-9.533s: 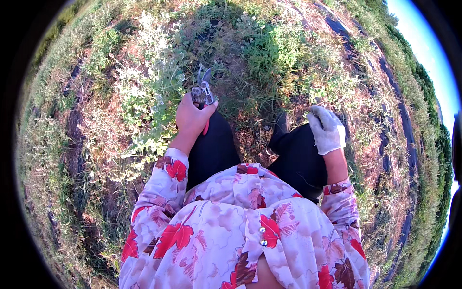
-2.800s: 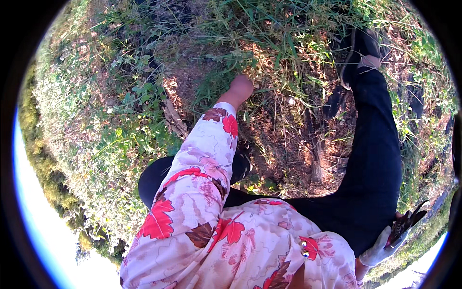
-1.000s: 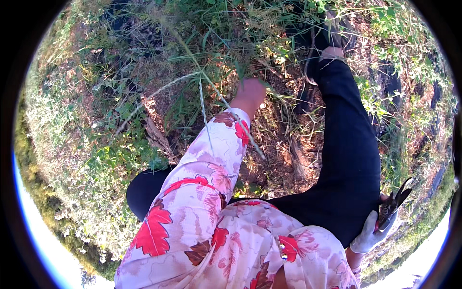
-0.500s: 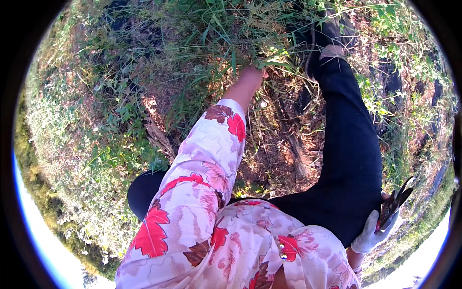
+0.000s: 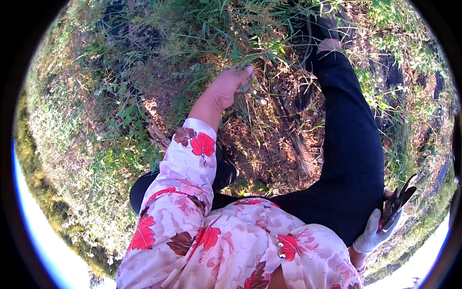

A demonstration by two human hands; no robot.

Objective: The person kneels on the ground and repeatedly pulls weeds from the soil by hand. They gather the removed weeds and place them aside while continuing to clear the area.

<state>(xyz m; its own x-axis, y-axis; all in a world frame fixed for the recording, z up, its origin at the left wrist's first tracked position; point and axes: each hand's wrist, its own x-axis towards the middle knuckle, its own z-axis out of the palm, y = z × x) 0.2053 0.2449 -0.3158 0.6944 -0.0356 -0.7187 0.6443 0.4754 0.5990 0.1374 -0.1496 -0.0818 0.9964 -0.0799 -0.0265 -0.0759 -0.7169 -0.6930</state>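
My bare left hand (image 5: 237, 82) is curled among green grass and weeds (image 5: 231, 38) in the upper middle, fingers closed around some blades. My sleeve, white with red and brown leaves, reaches up to it over dried stalks and reddish soil (image 5: 269, 135). At the lower right my gloved right hand (image 5: 373, 231) rests beside my dark-trousered thigh, gripping pruning shears (image 5: 392, 207) with dark blades pointing up and red showing at the handles.
My right leg (image 5: 349, 125) stretches forward to a dark shoe (image 5: 323, 24); my left leg (image 5: 144, 188) is folded under my arm. Dry sticks (image 5: 156, 132) lie to the left, dark strips (image 5: 392, 77) among weeds to the right. Bushes line the far left rim.
Since half a second ago my left hand has drawn left and slightly toward me. Earlier, the shears were in my left hand; they are now in my gloved right hand, and I am lower down.
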